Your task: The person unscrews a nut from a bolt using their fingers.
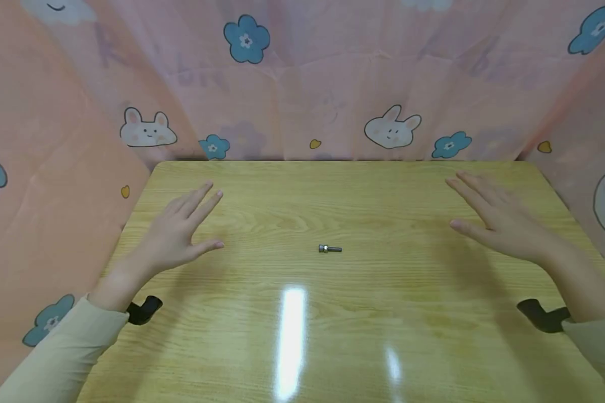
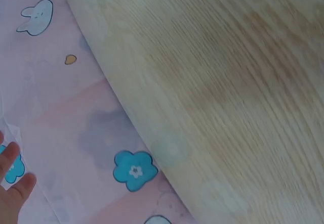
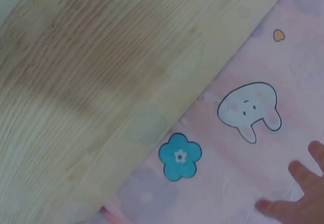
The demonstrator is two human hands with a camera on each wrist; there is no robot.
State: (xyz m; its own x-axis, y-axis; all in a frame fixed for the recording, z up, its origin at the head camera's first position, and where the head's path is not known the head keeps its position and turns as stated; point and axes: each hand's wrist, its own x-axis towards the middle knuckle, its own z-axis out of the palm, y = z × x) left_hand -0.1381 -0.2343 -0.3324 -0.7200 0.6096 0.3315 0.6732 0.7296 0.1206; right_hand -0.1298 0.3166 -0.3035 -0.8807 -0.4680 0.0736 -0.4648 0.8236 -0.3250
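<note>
A small metal bolt [image 1: 330,248] with a nut threaded on near its head lies on its side at the middle of the wooden table [image 1: 373,212], head toward the left. To its left, my left hand [image 1: 178,232] hovers over the table with fingers extended and thumb spread, holding nothing. On the other side, my right hand [image 1: 501,221] is held over the table, its fingers also straight and touching nothing. Only some fingertips of the left hand [image 2: 11,188] show in the left wrist view. Fingers of the right hand [image 3: 298,198] appear at that wrist view's lower right corner.
A pink cloth [image 1: 302,84] printed with rabbits and flowers hangs behind the table and along both sides. Black wrist mounts, left [image 1: 145,310] and right [image 1: 541,316], jut inward from the sleeves. Bright light reflections [image 1: 289,341] lie on the near tabletop.
</note>
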